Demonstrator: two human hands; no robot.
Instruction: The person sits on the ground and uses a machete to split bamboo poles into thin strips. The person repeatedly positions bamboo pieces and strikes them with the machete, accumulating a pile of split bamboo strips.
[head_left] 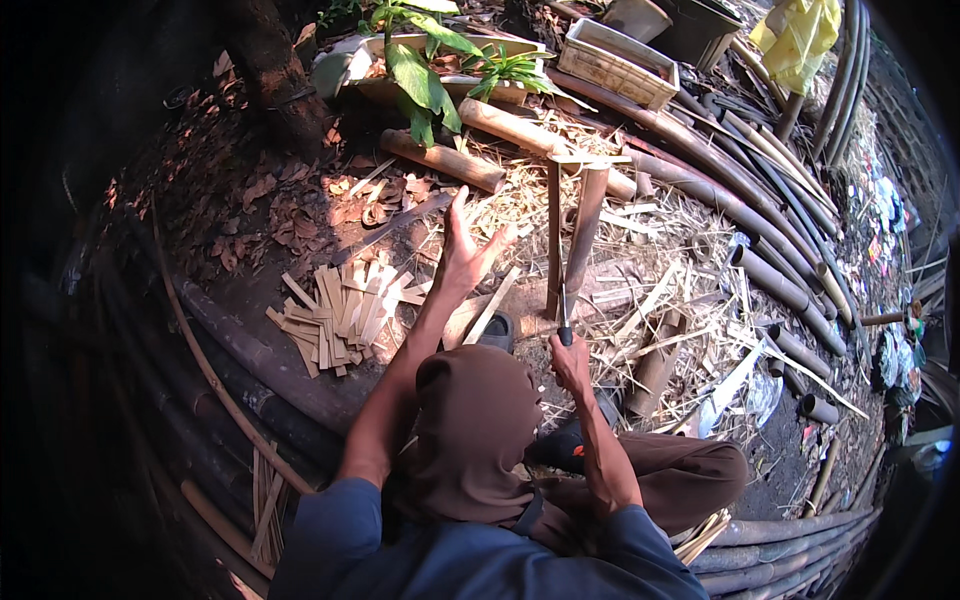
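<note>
While the right hand (571, 362) grips a black-handled metal knife (565, 334) beside a long brown bamboo piece (586, 225), the left hand (468, 260) spreads wide.

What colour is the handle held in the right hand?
The handle is black, best seen in the head view.

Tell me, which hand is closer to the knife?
Right: the right hand is holding the knife. The left hand is open, apart from it, off to its left.

There are two hands (466, 260), one knife (565, 332), one heap of short slats (345, 308) and one tree trunk (278, 75).
</note>
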